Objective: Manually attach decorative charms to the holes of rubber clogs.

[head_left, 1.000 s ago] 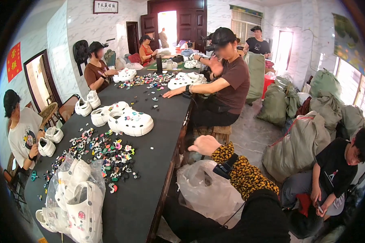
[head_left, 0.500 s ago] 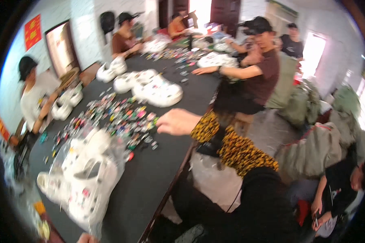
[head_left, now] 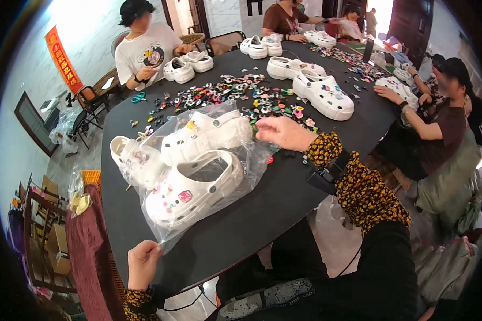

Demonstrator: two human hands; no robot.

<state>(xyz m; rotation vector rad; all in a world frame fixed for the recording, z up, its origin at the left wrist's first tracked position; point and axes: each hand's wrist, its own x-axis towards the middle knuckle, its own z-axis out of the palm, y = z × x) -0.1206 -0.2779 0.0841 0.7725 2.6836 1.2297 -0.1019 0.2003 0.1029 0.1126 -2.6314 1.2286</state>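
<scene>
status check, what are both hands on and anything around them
Left hand pinching corner of clear bag. Right hand at bag's right side, contact unclear. White clogs inside; loose charms beyond.

White clogs point(head_left: 171, 202), black-and-yellow patterned sleeves point(head_left: 367, 192)

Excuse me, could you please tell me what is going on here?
The person's left hand pinches the near corner of a clear bag with white clogs in it, lying on the black table. Their right hand is at the bag's far right side, fingers loosely spread; whether it touches the plastic is hard to tell. A pile of colourful charms lies beyond the bag, and other people sit around the table.
</scene>
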